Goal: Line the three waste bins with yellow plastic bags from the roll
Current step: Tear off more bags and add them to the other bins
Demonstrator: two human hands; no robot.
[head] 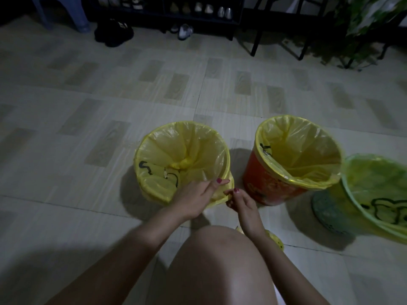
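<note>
Three bins stand on the tiled floor [88, 102] in front of the person, and each one has a yellow bag in it.

The left bin [141, 172] is nearest to the hands. Its bag [187, 148] is folded over the rim and carries black marks on the near inside wall. A knot of the plastic lies in the middle of the bin. The left hand [196, 199] rests on the near rim, and its thumb and fingers pinch the folded edge of the bag there. The right hand [241, 203] is just beside it, on the right, and its fingertips pinch the same hanging edge of the bag. Both hands have red nails.

The orange bin [264, 183] stands to the right of the first one, a little apart from it. Its bag [304, 150] is also turned over the rim, with a black mark on the left inside.

The green bin [330, 208] is at the right edge of the view, close to the orange one, and it looks tilted toward the person. Its bag [378, 181] shows black marks too.

Under the right wrist, beside the bare knee [220, 260], a yellow piece with dark print [276, 239] lies on the floor; it is mostly hidden, so one cannot tell whether it is the roll.

At the far wall there is a shoe rack [198, 9] with shoes, and a plant [363, 25] on the right.
</note>
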